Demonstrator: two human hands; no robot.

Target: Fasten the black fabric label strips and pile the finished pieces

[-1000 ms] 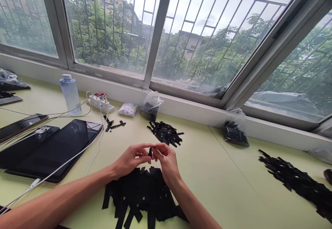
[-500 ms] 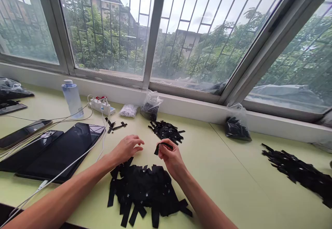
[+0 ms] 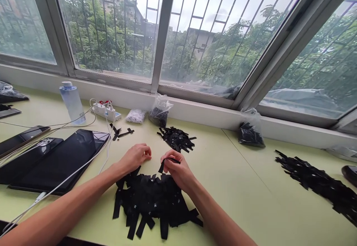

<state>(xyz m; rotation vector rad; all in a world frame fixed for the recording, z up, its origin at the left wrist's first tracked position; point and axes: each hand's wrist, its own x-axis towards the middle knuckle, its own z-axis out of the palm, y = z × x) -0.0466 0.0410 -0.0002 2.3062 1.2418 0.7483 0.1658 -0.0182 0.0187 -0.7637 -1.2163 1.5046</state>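
My right hand (image 3: 178, 168) pinches a black fabric strip (image 3: 170, 159) between thumb and fingers, one end hanging down. To its left, my left hand (image 3: 136, 155) is closed, fingertips curled in towards the thumb and turned down near the table; whether anything small is between them is hidden. Both hands are just beyond a wide heap of black strips (image 3: 153, 197), some bearing a small white "M". A smaller pile of black strips (image 3: 176, 137) lies past my right hand.
A long row of black strips (image 3: 315, 181) lies at the right. Along the windowsill are bags of black pieces (image 3: 251, 132) (image 3: 159, 115), a white packet (image 3: 135, 116), a power strip (image 3: 106, 112) and a bottle (image 3: 73, 103). A tablet (image 3: 64, 160), phones and cables lie left.
My left hand's fingers have curled in from a spread pose. My right hand still holds the strip and has come slightly nearer to the left one. The view has shifted a little.
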